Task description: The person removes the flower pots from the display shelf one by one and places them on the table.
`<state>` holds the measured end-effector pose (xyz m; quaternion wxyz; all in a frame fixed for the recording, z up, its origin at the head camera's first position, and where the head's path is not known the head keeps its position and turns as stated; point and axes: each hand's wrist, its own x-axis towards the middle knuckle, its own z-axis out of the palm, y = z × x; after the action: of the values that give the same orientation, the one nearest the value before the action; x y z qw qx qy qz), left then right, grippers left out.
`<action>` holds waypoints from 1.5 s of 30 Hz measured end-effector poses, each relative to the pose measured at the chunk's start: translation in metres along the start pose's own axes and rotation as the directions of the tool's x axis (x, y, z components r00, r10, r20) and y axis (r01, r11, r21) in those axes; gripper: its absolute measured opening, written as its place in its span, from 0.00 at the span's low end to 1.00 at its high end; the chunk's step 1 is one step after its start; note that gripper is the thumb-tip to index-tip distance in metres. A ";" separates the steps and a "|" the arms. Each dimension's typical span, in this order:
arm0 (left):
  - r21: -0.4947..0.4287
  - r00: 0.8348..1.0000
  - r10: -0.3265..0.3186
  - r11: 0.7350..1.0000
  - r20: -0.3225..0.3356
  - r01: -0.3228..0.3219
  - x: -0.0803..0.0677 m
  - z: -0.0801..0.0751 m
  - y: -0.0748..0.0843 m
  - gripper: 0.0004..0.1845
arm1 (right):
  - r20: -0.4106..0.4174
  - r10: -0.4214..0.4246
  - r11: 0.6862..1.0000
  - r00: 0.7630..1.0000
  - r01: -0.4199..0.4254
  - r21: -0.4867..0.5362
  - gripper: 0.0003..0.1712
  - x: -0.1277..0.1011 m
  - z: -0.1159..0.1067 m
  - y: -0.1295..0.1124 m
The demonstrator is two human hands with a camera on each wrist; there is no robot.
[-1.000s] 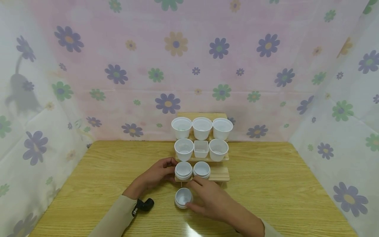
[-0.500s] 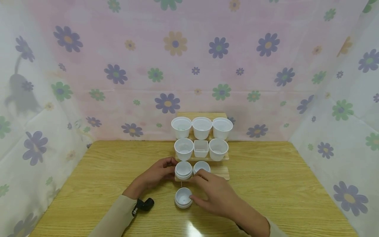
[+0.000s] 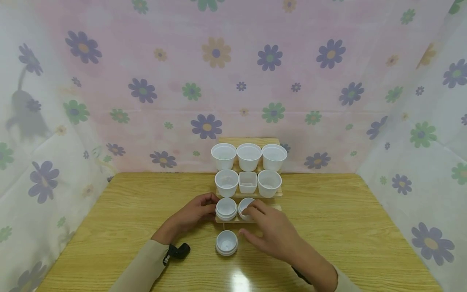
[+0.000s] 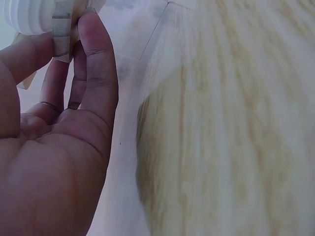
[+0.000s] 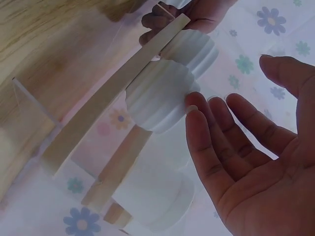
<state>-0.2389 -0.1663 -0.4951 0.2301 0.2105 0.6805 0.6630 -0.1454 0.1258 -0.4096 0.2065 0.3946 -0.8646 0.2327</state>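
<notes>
Head view is showing the left hand (image 3: 195, 211) gripping the left end of a tiered wooden stand (image 3: 255, 141), which is standing by the back edge of the surface (image 3: 328, 211), a little right of that edge's middle. In the left wrist view its thumb and a finger are pinching the board's edge, just beside a ribbed white cup. The right hand (image 3: 275, 231) is holding nothing; its fingers are bending loosely and its thumb is spreading apart, while its fingertips are lying at the lower right cup (image 3: 246, 207), apparently touching it. That cup is sitting on the lowest step beside the lower left cup (image 3: 226, 209), which is occupying the step's left corner. A loose cup (image 3: 226, 243) is standing upright on the surface, in front of the step's front edge near its left corner. Compared with a second ago, the right hand is lying farther right and nearer the back edge; its thumb is no longer meeting the loose cup's rim, and the hand is now covering much of the step's right end. The left hand and the loose cup are keeping practically the same places. Above, the middle step is carrying two round cups (image 3: 226, 184) flanking a square cup (image 3: 248, 183), and three larger cups (image 3: 249, 158) are lining the step behind.
</notes>
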 end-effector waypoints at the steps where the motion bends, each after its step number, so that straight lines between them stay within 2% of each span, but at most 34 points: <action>1: 0.000 1.000 0.001 1.000 -0.001 -0.001 0.000 0.000 0.000 0.13 | -0.001 0.013 1.000 1.000 -0.013 -0.005 0.23 0.000 -0.001 0.000; 8: -0.001 1.000 0.007 1.000 0.001 -0.007 -0.001 0.000 -0.001 0.12 | -0.047 0.089 0.994 0.995 -0.092 -0.066 0.24 0.000 -0.003 0.006; 16: -0.007 1.000 0.001 1.000 0.004 -0.001 -0.001 0.000 0.000 0.13 | -0.076 0.108 0.988 0.991 -0.115 -0.099 0.29 0.000 -0.001 0.013; 45: 0.003 1.000 -0.005 1.000 -0.003 0.005 -0.001 0.001 0.002 0.13 | -0.058 0.174 0.974 0.983 -0.181 -0.138 0.34 -0.004 0.022 0.028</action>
<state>-0.2375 -0.1663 -0.4928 0.2305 0.2084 0.6822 0.6619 -0.1680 0.1318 -0.4364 0.2325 0.2946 -0.9058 0.1966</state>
